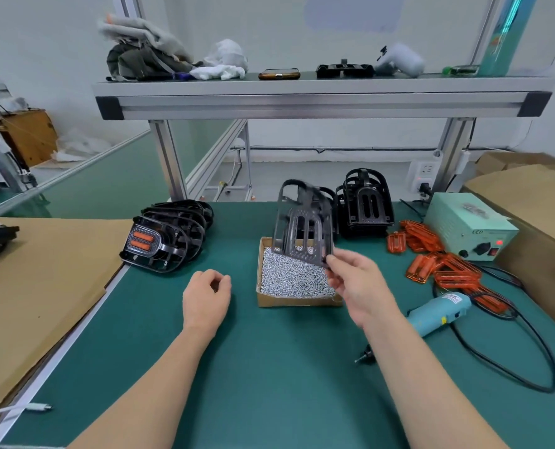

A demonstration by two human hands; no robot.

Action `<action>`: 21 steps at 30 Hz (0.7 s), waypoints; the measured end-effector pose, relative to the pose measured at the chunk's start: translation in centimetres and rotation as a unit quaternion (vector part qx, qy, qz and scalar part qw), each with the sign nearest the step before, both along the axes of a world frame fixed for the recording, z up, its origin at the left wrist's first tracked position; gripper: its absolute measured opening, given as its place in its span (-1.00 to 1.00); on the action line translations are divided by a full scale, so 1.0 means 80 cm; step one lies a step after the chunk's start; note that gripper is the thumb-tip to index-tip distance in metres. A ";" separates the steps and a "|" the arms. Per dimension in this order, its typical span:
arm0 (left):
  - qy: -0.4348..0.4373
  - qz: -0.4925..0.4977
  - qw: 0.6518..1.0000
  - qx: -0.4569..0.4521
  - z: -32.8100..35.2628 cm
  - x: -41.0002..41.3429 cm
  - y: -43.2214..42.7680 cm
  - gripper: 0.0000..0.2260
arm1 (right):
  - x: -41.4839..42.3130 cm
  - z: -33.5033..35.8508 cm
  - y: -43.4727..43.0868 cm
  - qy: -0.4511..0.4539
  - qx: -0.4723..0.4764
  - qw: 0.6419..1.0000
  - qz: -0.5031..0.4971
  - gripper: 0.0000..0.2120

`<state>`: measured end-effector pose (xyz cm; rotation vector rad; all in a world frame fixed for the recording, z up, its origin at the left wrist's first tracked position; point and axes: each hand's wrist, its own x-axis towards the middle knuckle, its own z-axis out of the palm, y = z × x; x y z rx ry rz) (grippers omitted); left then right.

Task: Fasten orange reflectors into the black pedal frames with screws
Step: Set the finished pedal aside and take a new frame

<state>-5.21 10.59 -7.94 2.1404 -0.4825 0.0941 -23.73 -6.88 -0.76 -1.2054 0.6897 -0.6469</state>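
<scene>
From the head camera, the right hand (357, 283) is raised over the green-matted desk (237, 367), its thumb and fingertips pinching the lower edge of a black slotted plastic pedal frame (303, 222). The frame stands nearly upright, motion-blurred, above the shallow cardboard box of small silver screws (297, 303). The left hand (206, 298) rests low on the desk just left of that box, fingers curled in with the thumb meeting the fingertips; whether it holds anything small there cannot be told. To the far left a row of black frames leans together, the frontmost fitted with an orange reflector (169, 238). Behind the box a stack of bare black frames (365, 205) stands upright. On the right, a loose heap of orange plastic reflectors (431, 257) lies on the desk beside a pale green power unit (470, 228), and a light blue corded electric screwdriver (438, 314) lies on its side near the right forearm.
</scene>
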 end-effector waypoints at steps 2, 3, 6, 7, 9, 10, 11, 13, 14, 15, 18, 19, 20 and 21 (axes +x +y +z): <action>0.019 -0.008 0.999 -0.041 0.002 -0.004 0.004 -0.76 | -0.006 -0.015 0.031 -0.009 0.031 0.999 0.014 -0.81; 0.043 -0.011 0.997 -0.068 0.003 -0.005 0.006 -0.73 | -0.007 -0.023 0.045 -0.007 0.040 0.999 0.014 -0.80; 0.133 -0.016 0.974 -0.183 0.011 -0.014 0.013 -0.65 | -0.002 -0.046 0.074 0.017 0.026 1.000 0.001 -0.78; 0.154 -0.023 0.963 -0.221 0.016 -0.020 0.014 -0.62 | 0.000 -0.052 0.080 0.027 0.010 1.000 -0.007 -0.76; 0.188 -0.049 0.944 -0.267 0.022 -0.035 0.016 -0.58 | 0.003 -0.060 0.087 0.054 -0.036 0.998 -0.022 -0.73; 0.207 -0.067 0.936 -0.277 0.024 -0.041 0.019 -0.57 | 0.004 -0.063 0.089 0.071 -0.062 0.995 -0.027 -0.73; 0.230 -0.089 0.927 -0.283 0.026 -0.048 0.022 -0.58 | 0.005 -0.065 0.091 0.087 -0.084 0.992 -0.029 -0.75; 0.283 -0.150 0.900 -0.294 0.030 -0.059 0.032 -0.60 | 0.006 -0.069 0.095 0.118 -0.133 0.984 -0.025 -0.80; 0.301 -0.181 0.887 -0.300 0.031 -0.065 0.036 -0.60 | 0.005 -0.069 0.096 0.133 -0.161 0.978 -0.021 -0.82; 0.310 -0.206 0.877 -0.305 0.034 -0.071 0.038 -0.61 | 0.005 -0.068 0.098 0.145 -0.183 0.972 -0.018 -0.82; 0.320 -0.227 0.857 -0.334 0.046 -0.082 0.039 -0.69 | 0.002 -0.059 0.100 0.162 -0.215 0.963 -0.003 -0.83; 0.314 -0.234 0.857 -0.336 0.051 -0.082 0.039 -0.73 | -0.001 -0.056 0.099 0.164 -0.226 0.960 0.002 -0.82; 0.303 -0.248 0.859 -0.330 0.057 -0.083 0.039 -0.75 | -0.006 -0.052 0.096 0.168 -0.245 0.955 0.005 -0.80; 0.288 -0.268 0.862 -0.319 0.061 -0.084 0.041 -0.75 | -0.012 -0.048 0.090 0.175 -0.271 0.946 0.000 -0.77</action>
